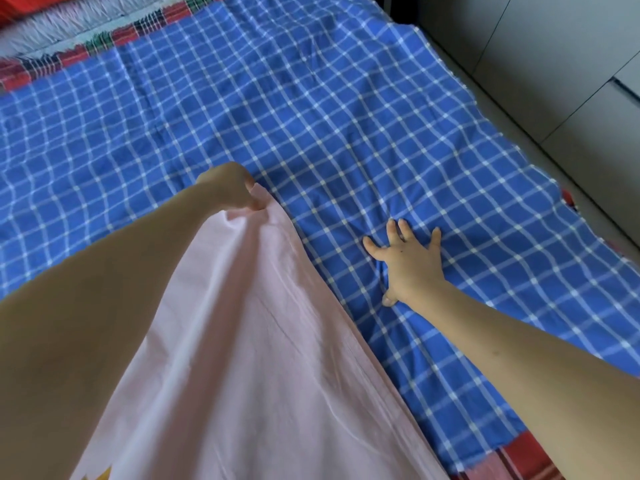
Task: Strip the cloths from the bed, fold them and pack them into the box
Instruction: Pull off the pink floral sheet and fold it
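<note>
A pale pink cloth (249,341) hangs from my left hand (230,187), which pinches its top edge above the bed. The cloth drapes down toward the bottom of the view and hides the near left part of the bed. Spread flat over the bed lies a blue cloth with a white check (311,109). My right hand (408,261) rests palm down on that blue cloth, fingers spread, to the right of the pink cloth. No box is in view.
A red, green and white plaid cloth (104,43) shows under the blue one at the far edge and at the near right corner (526,459). A grey furry cover (52,26) lies at the far left. Grey cabinet fronts (554,64) stand along the right side.
</note>
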Demonstrator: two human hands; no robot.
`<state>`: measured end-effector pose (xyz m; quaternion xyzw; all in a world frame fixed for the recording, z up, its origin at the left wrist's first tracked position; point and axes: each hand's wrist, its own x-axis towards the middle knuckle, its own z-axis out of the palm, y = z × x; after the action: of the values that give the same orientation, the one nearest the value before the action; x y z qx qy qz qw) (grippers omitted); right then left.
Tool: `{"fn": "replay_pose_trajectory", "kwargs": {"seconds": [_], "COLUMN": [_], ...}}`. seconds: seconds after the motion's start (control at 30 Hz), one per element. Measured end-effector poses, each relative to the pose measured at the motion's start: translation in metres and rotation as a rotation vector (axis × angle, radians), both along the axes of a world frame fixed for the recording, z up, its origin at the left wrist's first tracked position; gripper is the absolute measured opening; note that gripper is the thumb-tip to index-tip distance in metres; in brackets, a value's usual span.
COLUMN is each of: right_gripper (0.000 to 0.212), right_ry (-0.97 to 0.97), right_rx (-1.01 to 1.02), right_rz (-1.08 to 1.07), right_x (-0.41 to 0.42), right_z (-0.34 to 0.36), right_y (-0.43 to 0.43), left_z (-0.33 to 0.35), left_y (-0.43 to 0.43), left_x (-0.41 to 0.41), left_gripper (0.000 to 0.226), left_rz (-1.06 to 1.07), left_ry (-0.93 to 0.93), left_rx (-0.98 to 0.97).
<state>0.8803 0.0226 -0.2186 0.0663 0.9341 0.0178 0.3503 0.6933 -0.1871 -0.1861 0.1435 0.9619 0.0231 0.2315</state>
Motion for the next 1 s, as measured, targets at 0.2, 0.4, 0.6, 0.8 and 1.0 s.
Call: {"fn": "replay_pose_trajectory", "kwargs": {"seconds": [0.2, 0.4, 0.6, 0.8, 1.0], "right_gripper": [0.107, 0.092, 0.064, 0.036, 0.031], "right_ry": [0.048, 0.225, 0.703, 0.753, 0.62], "right_rx": [0.029, 0.057, -0.116, -0.231, -0.189], "right_rz": [-0.016, -0.046, -0.138, -0.389, -0.636], "right_x": [0.002, 0.024, 0.151, 0.405, 0.599], "right_z": [0.001, 0.013, 0.036, 0.066, 0.077], "right_y": [-0.005, -0.019, -0.018, 0.003, 0.007], "left_z": [0.027, 0.065, 0.101, 0.15, 0.191], "left_y": [-0.004, -0.021, -0.014, 0.035, 0.093], "left_x": [0.045, 0.149, 0.251, 0.39, 0.542], "left_gripper": [0.022, 0.017, 0.019, 0.025, 0.039], "left_rz": [0.094, -0.069, -0.294, -0.44, -0.542], "left_ry": [0.237, 0.228, 0.016, -0.198, -0.496], "left_rx": [0.284, 0.271, 0.193, 0.148, 0.222]}}
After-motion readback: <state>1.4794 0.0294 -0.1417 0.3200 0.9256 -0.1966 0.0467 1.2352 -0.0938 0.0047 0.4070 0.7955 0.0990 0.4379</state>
